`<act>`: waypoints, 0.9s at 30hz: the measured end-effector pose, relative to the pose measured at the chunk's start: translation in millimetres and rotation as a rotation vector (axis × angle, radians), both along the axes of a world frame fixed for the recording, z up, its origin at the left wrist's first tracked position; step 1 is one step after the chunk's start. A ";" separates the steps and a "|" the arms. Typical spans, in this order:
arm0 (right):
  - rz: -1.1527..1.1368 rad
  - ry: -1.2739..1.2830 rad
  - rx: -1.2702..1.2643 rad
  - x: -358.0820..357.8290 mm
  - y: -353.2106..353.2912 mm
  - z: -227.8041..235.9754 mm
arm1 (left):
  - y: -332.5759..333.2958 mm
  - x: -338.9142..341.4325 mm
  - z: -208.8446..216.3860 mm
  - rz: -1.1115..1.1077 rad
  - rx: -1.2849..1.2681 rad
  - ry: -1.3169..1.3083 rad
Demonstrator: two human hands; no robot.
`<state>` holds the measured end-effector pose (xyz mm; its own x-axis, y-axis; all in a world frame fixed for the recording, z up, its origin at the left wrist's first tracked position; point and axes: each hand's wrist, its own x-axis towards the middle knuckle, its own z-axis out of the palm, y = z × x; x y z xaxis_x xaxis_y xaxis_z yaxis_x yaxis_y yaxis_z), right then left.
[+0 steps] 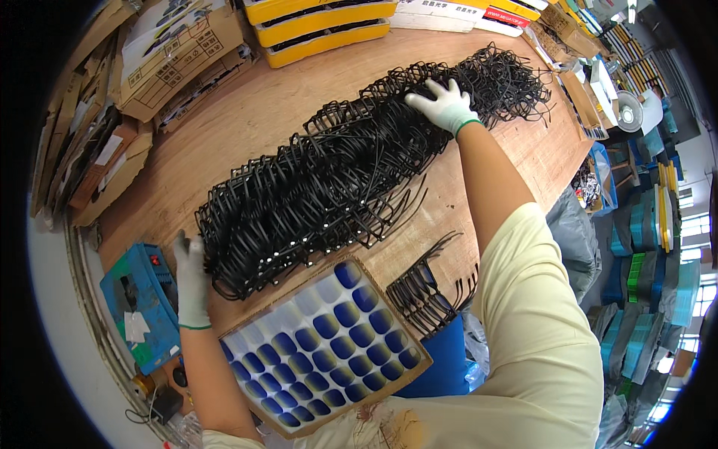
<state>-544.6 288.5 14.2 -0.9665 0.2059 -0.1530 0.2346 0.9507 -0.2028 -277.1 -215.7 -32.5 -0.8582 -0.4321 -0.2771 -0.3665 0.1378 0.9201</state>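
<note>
A long heap of black eyeglass frames (299, 194) lies across the wooden table, the frames packed in rows with their thin temples tangled at the far right end. My right hand (443, 107), in a white glove with a green cuff, lies on top of the heap towards that end, fingers spread. At the near left end, my left hand (192, 280), gloved the same way, stands upright against the heap's side with its fingers stretched out. Just in front of me is a shallow cardboard tray of lenses (326, 327), shaded from blue to yellow and set in rows.
A smaller group of black frames (422, 295) lies at the table's near edge. A blue machine (140, 299) with a red switch stands at left. Cardboard boxes (179, 63) are piled at the far left, with yellow trays (325, 37) stacked behind. A fan (629, 111) is at far right.
</note>
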 end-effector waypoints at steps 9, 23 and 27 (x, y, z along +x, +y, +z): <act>-0.066 -0.073 0.032 14.2 10.9 -10.6 | 0.1 -19.6 -21.9 -0.072 -0.128 0.071; 0.166 0.450 -0.122 88.6 35.6 -26.7 | 8.7 11.0 11.1 -0.032 0.145 -0.002; 0.189 0.638 -0.336 212.2 -36.1 6.6 | 11.0 33.1 26.8 0.091 0.434 -0.026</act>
